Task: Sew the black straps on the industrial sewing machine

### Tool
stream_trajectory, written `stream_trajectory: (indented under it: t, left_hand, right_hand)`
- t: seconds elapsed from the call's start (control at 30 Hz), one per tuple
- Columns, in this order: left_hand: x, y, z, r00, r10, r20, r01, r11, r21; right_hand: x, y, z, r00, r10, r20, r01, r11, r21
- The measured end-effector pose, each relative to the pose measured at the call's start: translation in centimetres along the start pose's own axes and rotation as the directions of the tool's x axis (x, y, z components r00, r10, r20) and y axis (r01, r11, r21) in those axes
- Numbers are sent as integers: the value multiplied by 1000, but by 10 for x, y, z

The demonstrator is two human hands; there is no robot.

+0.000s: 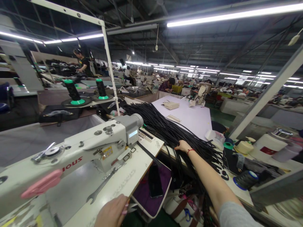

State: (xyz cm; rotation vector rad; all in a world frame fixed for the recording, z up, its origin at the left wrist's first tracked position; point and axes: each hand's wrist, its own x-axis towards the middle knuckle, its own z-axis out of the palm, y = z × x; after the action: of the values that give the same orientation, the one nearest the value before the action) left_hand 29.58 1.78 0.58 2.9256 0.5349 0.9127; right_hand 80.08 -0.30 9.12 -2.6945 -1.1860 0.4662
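Note:
A long pile of black straps [163, 126] lies across the worktable to the right of the sewing machine. My right hand [184, 146], with a red string at the wrist, reaches into this pile, its fingers closed on straps at the near edge; how many it grips is hidden. Low in the view, my left hand [113, 210] is by the front edge of the machine table, closed around small scissors [132, 207] whose metal blades stick out to the right. The white sewing machine [94, 142] stands left of both hands, a single black strap [148, 151] lying near its head.
A wrench [104, 183] rests on the machine bed. Below the table edge, a phone [155, 181] lies on a purple-lined tray [165, 192]. Thread cones [73, 91] stand behind the machine; a dark spool [246, 180] and a white jug [268, 146] are at right. People work farther back.

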Motion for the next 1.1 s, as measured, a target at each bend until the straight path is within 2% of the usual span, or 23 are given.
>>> stream_trajectory:
  t: [0.13,0.27,0.37,0.5,0.63,0.73,0.83,1.0,1.1]
  left_hand:
    - [-2,-1,3,1000,-25,-10,24,999,-22]
    - [-2,-1,3,999,-38,-2,38,999,-36]
    - [-1,1,1,997,-65,34,67,995,-71]
    - [1,4,-1,994,-92,53,96,991,-88]
    - [1,3,-1,997,-71,24,73,995,-71]
    - [0,1,0,999,-48,20,49,997,-54]
    - [0,2,0,998,-57,38,59,997,-53]
    - [2,3,-2,991,-84,107,93,992,-86]
    - [2,2,-2,985,-99,144,114,988,-100]
  right_hand:
    - [-6,-4,20,999,37,-21,-39,997,-73]
    - [-7,-7,21,999,37,-3,-38,997,-69]
    - [-7,-7,7,1000,7,21,-7,1000,-18]
    - [-4,-10,-24,998,-54,16,52,993,103]
    - [3,-18,-58,997,-61,-55,71,976,207]
    - [10,-21,-71,990,-31,-137,57,979,196]
    - [13,-20,-62,989,9,-151,13,990,141]
    - [6,-10,-14,998,39,-43,-36,997,67]
    - [5,-5,6,999,44,-21,-43,999,31]
